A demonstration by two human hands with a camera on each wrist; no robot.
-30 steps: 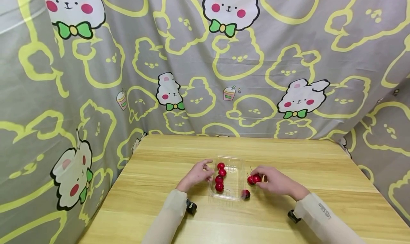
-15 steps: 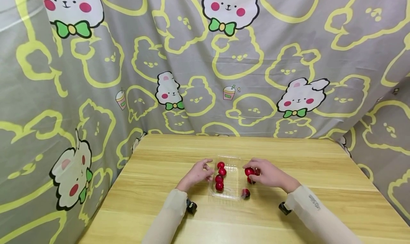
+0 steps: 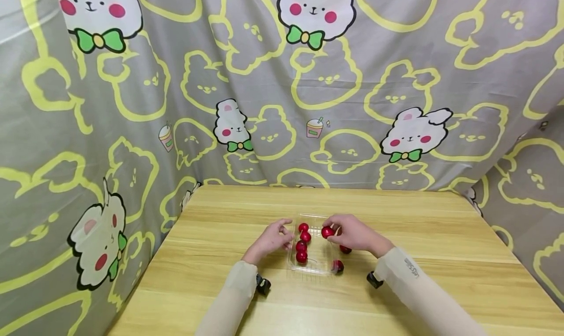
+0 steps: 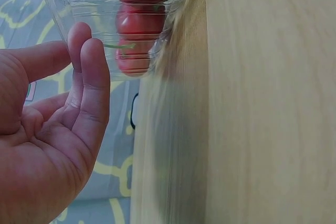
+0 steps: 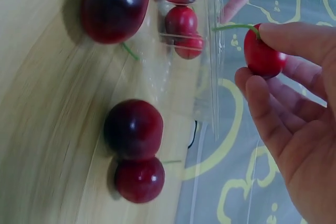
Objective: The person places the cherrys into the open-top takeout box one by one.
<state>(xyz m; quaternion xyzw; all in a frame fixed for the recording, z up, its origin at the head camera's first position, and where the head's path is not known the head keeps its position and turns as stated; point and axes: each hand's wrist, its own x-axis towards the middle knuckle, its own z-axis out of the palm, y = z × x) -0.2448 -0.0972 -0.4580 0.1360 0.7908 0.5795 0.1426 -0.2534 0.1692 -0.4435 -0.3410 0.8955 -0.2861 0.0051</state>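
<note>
In the head view, a clear plastic container (image 3: 323, 270) stands on the table with several red cherries (image 3: 301, 246) lined up along its left side. My left hand (image 3: 270, 240) is at the container's left edge; thumb and fingers (image 4: 94, 72) pinch the rim. Over the container's right side, my right hand (image 3: 358, 234) pinches one red cherry (image 5: 264, 53) by its body, its green stem pointing toward the container. Outside the container, a dark cherry (image 3: 338, 266) lies near its front right corner. Two more cherries (image 5: 134, 129) touch each other on the table beneath my right hand.
The wooden table (image 3: 246, 201) reaches back to a grey patterned curtain (image 3: 273, 96), which also hangs along both sides. A black wrist strap mount (image 3: 263, 284) sits on my left wrist and another mount (image 3: 374, 279) on my right.
My right hand has picked up a cherry from the group right of the container and carried it left over the container's edge. My left hand has stayed in place.
</note>
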